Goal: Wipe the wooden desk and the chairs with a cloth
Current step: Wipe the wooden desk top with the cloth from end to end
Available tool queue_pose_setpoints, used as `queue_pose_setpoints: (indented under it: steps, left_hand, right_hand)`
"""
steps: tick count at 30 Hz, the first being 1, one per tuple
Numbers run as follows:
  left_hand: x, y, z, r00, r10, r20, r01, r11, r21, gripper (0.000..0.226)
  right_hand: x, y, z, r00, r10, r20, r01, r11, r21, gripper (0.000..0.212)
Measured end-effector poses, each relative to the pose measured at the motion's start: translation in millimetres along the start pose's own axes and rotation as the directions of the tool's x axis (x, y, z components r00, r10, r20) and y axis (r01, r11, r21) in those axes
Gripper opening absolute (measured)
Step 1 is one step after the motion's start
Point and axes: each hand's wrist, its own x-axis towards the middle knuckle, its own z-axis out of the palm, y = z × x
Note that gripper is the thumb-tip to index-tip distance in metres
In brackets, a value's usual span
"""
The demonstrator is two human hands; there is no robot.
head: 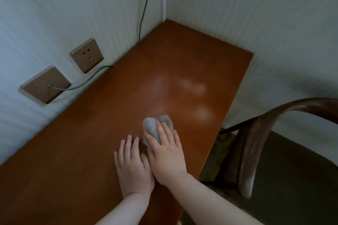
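Right hand (pixel 165 153) lies flat, fingers straight and together, pressing down on a crumpled grey cloth (pixel 155 128) just below the centre of the frame; nothing is gripped, and the cloth bunches out past the fingertips toward the upper part of the frame. Left hand (pixel 132 164) lies flat on the wood immediately left of the right hand, fingers extended and holding nothing, its thumb side touching or tucked under the right hand's edge.

The cloth sits on the wooden bench (pixel 91 142), nearer the bench's right edge than its left. Pale hazy patches (pixel 190 87) show on the surface above and to the right of the cloth. The bench runs diagonally from lower left to a corner at upper centre, where two walls (pixel 256 14) meet. Its left long edge abuts the left wall; its far short edge abuts the right-hand wall. The right long edge is free, with open floor beside it.

A dark wooden chair (pixel 256 144) stands just off that free edge at lower right, its curved back rail arching to the frame's right border.

On the left wall, two brown plates: a socket (pixel 86 55), and below-left of it another plate (pixel 44 84) with a grey cable (pixel 86 82) leaving it toward the bench edge. A second cable (pixel 144 9) descends near the corner. No legible writing or branding is visible.
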Motion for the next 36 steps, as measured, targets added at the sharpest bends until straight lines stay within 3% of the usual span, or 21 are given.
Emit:
queue_pose_setpoints:
  steps: [3,5,9,11,13,15,16,17,18,20,21,22,23,24,26,28,29,31,33,36]
  left_hand:
    - [-1,-2,-1,1.0,-0.01,-0.017,0.009,0.996,-0.087,0.042]
    - [-3,-1,-3,1.0,-0.018,-0.009,0.017,0.996,-0.086,0.043]
    - [5,-3,-8,1.0,-0.021,0.006,0.021,0.998,-0.058,0.04]
    - [14,-6,-14,0.999,-0.017,-0.027,0.014,0.996,-0.085,0.037]
    - [25,-11,-22,0.995,-0.035,-0.092,0.025,0.994,-0.11,0.036]
    - [38,-24,-26,0.983,-0.082,-0.163,0.068,0.993,-0.092,0.037]
    - [45,-33,-27,0.977,-0.099,-0.187,0.09,0.994,-0.058,0.037]
    - [49,-41,-27,0.975,-0.105,-0.193,0.105,0.994,-0.013,0.039]
    - [52,-47,-27,0.978,-0.106,-0.182,0.113,0.993,0.03,0.043]
    - [55,-51,-25,0.982,-0.123,-0.144,0.136,0.987,0.085,0.048]
    - [54,-50,-23,0.982,-0.14,-0.126,0.153,0.983,0.104,0.047]
    - [54,-48,-22,0.982,-0.153,-0.112,0.167,0.978,0.123,0.048]
    - [55,-47,-21,0.982,-0.16,-0.1,0.174,0.975,0.141,0.049]
    - [55,-47,-20,0.982,-0.166,-0.086,0.178,0.972,0.156,0.049]
    - [56,-48,-21,0.981,-0.179,-0.073,0.189,0.968,0.165,0.049]
    - [55,-48,-21,0.978,-0.193,-0.073,0.203,0.963,0.174,0.049]
    - [55,-48,-20,0.975,-0.205,-0.081,0.216,0.96,0.179,0.049]
    - [57,-49,-20,0.962,-0.244,-0.121,0.261,0.953,0.153,0.053]
    - [58,-50,-21,0.947,-0.286,-0.147,0.303,0.946,0.114,0.051]
    - [58,-50,-22,0.942,-0.306,-0.134,0.321,0.94,0.111,0.047]
  right_hand:
    - [-48,30,-6,0.94,-0.313,0.138,0.314,0.949,0.011,0.045]
    - [-57,73,-16,0.942,-0.316,0.113,0.326,0.942,-0.085,0.046]
    - [-3,93,-34,0.997,0.073,0.011,-0.072,0.996,-0.05,0.048]
    - [28,63,-31,0.951,0.305,-0.049,-0.303,0.952,0.045,0.05]
    - [40,31,-21,0.917,0.397,-0.047,-0.39,0.914,0.111,0.051]
    - [20,3,-8,0.983,0.185,-0.002,-0.184,0.979,0.086,0.05]
    - [2,-4,-5,0.996,-0.038,0.084,0.031,0.997,0.077,0.05]
    - [-16,-3,-5,0.94,-0.285,0.186,0.269,0.958,0.103,0.049]
    - [-31,4,-9,0.83,-0.477,0.291,0.457,0.879,0.136,0.047]
    - [-33,36,-25,0.602,-0.666,0.439,0.653,0.728,0.209,0.047]
    - [-23,53,-35,0.55,-0.682,0.482,0.687,0.698,0.204,0.048]
    - [-8,66,-41,0.55,-0.666,0.504,0.691,0.702,0.174,0.049]
    - [10,74,-43,0.611,-0.619,0.494,0.654,0.746,0.126,0.05]
    - [29,75,-43,0.715,-0.542,0.442,0.578,0.814,0.062,0.05]
    - [60,54,-33,0.922,-0.299,0.245,0.318,0.947,-0.04,0.049]
    - [76,13,-11,0.996,-0.025,0.089,0.027,0.999,-0.031,0.052]
    - [74,-7,-1,0.999,0.003,0.032,-0.003,1.0,-0.011,0.053]
    - [59,-30,12,0.979,-0.203,0.018,0.203,0.979,0.007,0.051]
    - [41,-19,7,0.837,-0.527,0.146,0.538,0.842,-0.04,0.044]
    - [44,31,-14,0.676,-0.677,0.29,0.717,0.695,-0.049,0.034]
